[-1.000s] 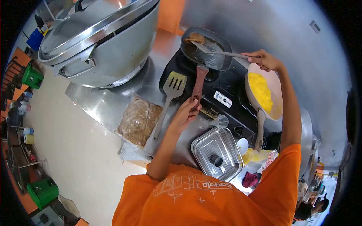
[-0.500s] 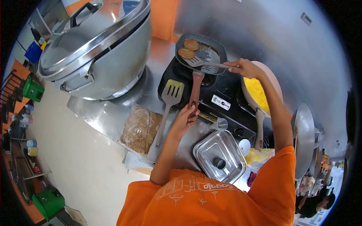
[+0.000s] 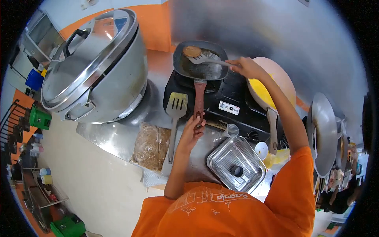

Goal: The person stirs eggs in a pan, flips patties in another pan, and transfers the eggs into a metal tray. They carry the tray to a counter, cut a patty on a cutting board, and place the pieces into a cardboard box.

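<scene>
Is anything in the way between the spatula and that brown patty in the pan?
Nothing visible does. The grey spatula in the right hand sits right beside the round brown patty at the far corner of the dark square frying pan. The left hand grips the pan's reddish handle, well clear.

The only legible writing is the white print across the orange shirt (image 3: pixel 237 209), seen upside down and apparently reading "Sagala", while the small white label (image 3: pixel 229 107) on the black stove (image 3: pixel 241 89) is too small to read.
</scene>
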{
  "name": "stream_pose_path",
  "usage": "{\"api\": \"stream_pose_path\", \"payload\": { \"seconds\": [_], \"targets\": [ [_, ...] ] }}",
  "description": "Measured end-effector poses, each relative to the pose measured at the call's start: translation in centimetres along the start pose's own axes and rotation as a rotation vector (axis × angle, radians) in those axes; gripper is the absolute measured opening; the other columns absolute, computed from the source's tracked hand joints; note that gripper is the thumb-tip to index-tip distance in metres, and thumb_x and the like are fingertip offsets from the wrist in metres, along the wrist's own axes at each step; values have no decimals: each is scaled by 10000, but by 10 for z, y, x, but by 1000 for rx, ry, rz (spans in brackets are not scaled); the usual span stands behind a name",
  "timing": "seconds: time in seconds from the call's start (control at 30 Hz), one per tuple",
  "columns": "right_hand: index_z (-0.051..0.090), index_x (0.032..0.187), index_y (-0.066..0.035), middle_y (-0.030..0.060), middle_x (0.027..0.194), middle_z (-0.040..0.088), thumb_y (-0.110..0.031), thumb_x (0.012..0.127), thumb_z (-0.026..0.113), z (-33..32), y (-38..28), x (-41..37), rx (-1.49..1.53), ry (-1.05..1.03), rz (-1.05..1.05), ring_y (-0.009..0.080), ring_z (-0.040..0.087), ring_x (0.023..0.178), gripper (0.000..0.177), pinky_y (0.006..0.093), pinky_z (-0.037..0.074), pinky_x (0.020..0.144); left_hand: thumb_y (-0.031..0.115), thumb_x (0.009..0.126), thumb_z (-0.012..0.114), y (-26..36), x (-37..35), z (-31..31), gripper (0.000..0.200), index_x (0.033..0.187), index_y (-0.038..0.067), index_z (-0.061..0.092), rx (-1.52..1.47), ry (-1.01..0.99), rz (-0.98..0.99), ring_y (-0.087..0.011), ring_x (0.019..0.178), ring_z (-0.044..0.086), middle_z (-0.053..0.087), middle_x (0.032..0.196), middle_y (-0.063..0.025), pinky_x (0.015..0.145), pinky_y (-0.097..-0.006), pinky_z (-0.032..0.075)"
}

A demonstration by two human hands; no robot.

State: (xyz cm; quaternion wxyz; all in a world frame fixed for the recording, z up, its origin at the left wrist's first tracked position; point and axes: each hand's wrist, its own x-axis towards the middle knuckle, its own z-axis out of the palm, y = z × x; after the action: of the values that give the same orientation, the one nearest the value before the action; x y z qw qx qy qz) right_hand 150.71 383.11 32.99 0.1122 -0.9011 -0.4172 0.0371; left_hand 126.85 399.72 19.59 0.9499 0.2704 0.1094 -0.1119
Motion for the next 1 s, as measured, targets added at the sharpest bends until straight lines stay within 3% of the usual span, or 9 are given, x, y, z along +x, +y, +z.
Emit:
{"api": "stream_pose_path", "payload": {
  "seconds": [0.2,0.47,0.57,0.67,0.7,0.8,0.83,0.93,1.0],
  "targets": [
    [580,1034,-94,55,486,444,-217,767,544,-55,-26,50,197,-374,391,131,346,342,296,311,299,317,227,850,464,1,-3,2,250,1062,101,420,-10,7,-7,-13,486,271,427,716,32,386,-128,217],
    [573,1046,-91,25,522,459,-174,748,554,-90,-40,35,99,-540,384,121,355,378,310,272,289,323,217,852,459,0,-3,3,252,1070,102,412,-21,8,5,-11,484,273,421,718,34,378,-127,215],
    [558,1080,-118,27,489,375,-170,803,505,-79,-34,29,78,-457,448,114,277,326,287,243,232,295,211,853,457,0,-3,2,248,1070,99,412,-22,6,1,-11,486,276,418,712,34,378,-128,216],
    [569,1066,-127,57,533,458,-196,802,505,-56,-23,29,-9,-383,368,137,359,346,280,250,296,298,206,853,457,2,-2,4,250,1074,99,409,-11,-8,-1,-11,488,277,415,706,35,378,-129,212],
    [568,1067,-142,91,648,570,-215,792,516,-49,-20,32,-84,-383,349,176,478,403,289,275,365,320,205,853,457,2,-2,4,252,1076,99,408,-9,-12,-1,-11,488,277,414,705,35,378,-129,210],
    [564,1067,-150,126,790,617,-229,780,529,-26,-13,32,-87,-243,250,230,573,532,300,326,442,415,205,853,457,4,-2,1,260,1086,105,402,27,-36,-17,-10,486,269,420,709,37,382,-130,194],
    [558,1066,-140,170,850,605,-234,769,535,-14,-5,35,-73,-186,171,287,597,660,312,367,470,571,202,853,458,5,-2,1,276,1099,93,396,42,-28,-29,-16,492,280,422,710,29,379,-133,204],
    [573,1035,-130,155,862,602,-240,763,526,17,3,38,-125,-81,160,330,574,803,297,406,446,748,199,853,462,7,-2,0,312,1126,72,384,73,-17,-56,-26,506,302,427,714,13,373,-139,219],
    [560,1054,-130,171,885,588,-247,782,507,28,4,39,-97,-51,146,355,562,809,301,421,435,761,201,850,466,6,-3,0,315,1129,79,384,74,-27,-70,-23,508,301,431,718,14,371,-139,207]
  ]
}}
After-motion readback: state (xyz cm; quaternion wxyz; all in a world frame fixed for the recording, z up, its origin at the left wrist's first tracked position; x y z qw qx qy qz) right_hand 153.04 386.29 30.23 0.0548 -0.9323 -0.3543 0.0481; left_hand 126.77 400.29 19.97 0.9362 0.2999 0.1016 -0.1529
